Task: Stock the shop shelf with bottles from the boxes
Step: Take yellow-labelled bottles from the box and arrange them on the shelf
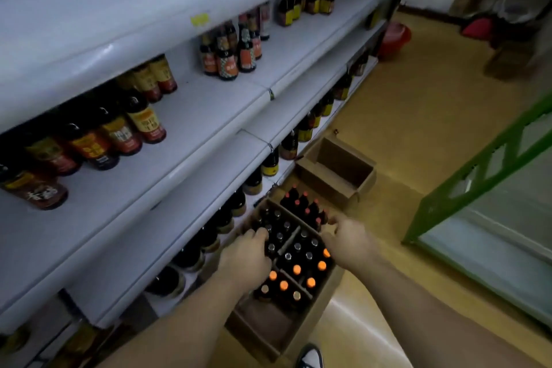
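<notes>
Yellow shop floor beside the white metal shelves [209, 116], two hands over an open box.
Fingers of the left hand [248, 251] curl down among the dark glass bottles with black and orange caps [298, 251]; their tips are hidden, so I cannot tell the grip. The right hand [348, 237] has blurred, curled fingers at the red-capped bottles [301, 203], grip also unclear. All stand in the brown cardboard box with dividers [268, 334], just beside the lowest shelf; open floor reaches the green metal frame [478, 176].

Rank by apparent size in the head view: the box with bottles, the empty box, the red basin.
1. box with bottles
2. empty box
3. red basin; it stands farthest away, so its real size is unsure.
</notes>
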`<state>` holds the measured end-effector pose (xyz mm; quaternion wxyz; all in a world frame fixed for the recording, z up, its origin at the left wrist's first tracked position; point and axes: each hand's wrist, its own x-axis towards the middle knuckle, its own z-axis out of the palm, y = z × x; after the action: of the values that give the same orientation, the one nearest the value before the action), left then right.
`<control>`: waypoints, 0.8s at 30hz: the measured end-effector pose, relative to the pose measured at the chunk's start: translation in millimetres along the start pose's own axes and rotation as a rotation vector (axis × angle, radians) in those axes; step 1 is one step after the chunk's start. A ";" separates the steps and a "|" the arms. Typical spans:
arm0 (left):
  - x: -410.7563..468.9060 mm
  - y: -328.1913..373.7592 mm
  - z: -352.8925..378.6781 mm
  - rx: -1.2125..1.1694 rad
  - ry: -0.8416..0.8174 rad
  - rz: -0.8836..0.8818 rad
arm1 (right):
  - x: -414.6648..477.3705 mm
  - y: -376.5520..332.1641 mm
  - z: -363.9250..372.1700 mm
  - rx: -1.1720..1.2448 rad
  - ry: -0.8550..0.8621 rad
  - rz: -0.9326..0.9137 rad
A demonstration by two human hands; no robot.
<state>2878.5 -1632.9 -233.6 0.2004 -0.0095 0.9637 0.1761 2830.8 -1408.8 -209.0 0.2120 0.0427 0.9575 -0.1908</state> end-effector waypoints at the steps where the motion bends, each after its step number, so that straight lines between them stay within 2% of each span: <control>1: 8.6 -1.7 13.3 -0.002 -0.035 -0.004 | 8.3 9.8 11.8 0.004 -0.025 0.022; 9: 110.1 -51.5 146.1 0.005 -0.284 -0.003 | 71.9 80.3 160.9 0.019 -0.158 0.159; 18: 176.0 -122.4 316.8 -0.036 -0.379 -0.072 | 135.3 142.1 366.0 0.129 -0.324 0.252; 24: 217.9 -168.8 408.5 0.001 -0.414 -0.131 | 177.2 174.0 469.5 0.175 -0.361 0.326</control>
<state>2849.5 -1639.5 -725.5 0.4051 -0.0354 0.8994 0.1603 2881.5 -1428.0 -737.3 0.4030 0.1798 0.8645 -0.2408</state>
